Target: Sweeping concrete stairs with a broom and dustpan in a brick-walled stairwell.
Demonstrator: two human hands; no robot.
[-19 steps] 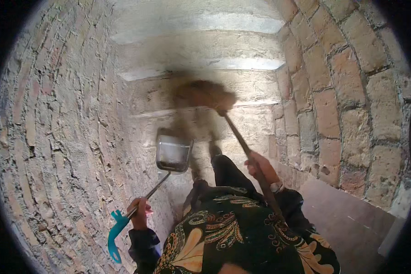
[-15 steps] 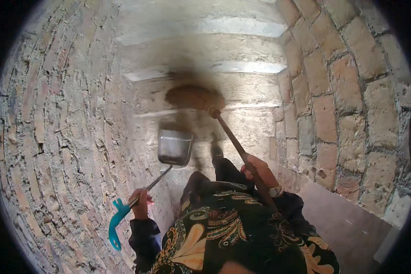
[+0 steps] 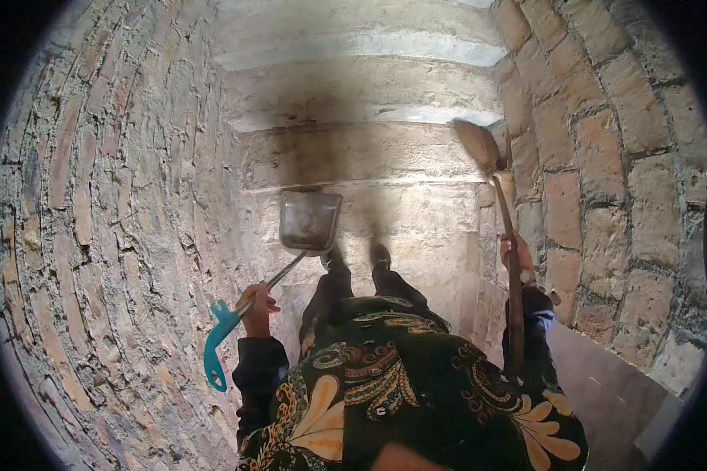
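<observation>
My left hand (image 3: pixel 258 310) is closed round the metal pole of a long-handled dustpan (image 3: pixel 310 220). The pole ends in a teal hooked grip (image 3: pixel 219 345) beyond my hand. The grey pan lies at the step in front of my feet, near the left wall; it looks dusty, and I cannot make out what is in it. My right hand (image 3: pixel 516 253) grips the brown wooden handle of a broom (image 3: pixel 479 147). The broom's bristles are at the right end of a step, beside the right wall, slightly blurred.
Stone steps (image 3: pixel 361 86) with pale edges rise ahead. A rough brick wall (image 3: pixel 118 235) runs along my left, and a wall of larger bricks (image 3: pixel 605 180) along my right. My feet (image 3: pixel 379 255) stand just behind the dustpan. A smooth brownish panel (image 3: pixel 605 385) is at the lower right.
The broom has swung from the middle of the steps to the right wall, my right hand moving right with it. The dustpan has shifted slightly up in view, its pole still in my left hand.
</observation>
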